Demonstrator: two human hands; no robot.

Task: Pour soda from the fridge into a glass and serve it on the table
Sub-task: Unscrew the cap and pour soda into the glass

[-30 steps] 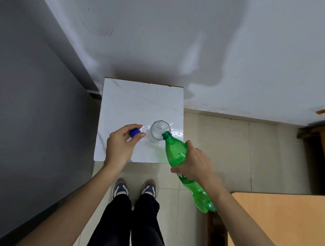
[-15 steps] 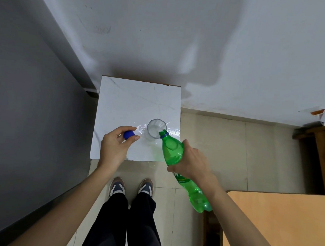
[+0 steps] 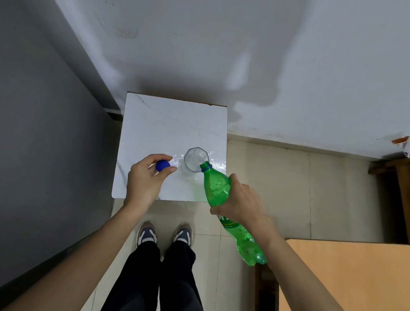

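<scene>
I cannot read the label on the green bottle: my right hand wraps over most of it. Below the bottle, the wooden table is cut off by the right and bottom edges. Left of the bottle, the blue cap is partly hidden by the fingers of my left hand. At the bottle's mouth, whether liquid runs into the clear glass is too faint to tell, as is the glass's fill level. Both my forearms leave the picture at the bottom.
</scene>
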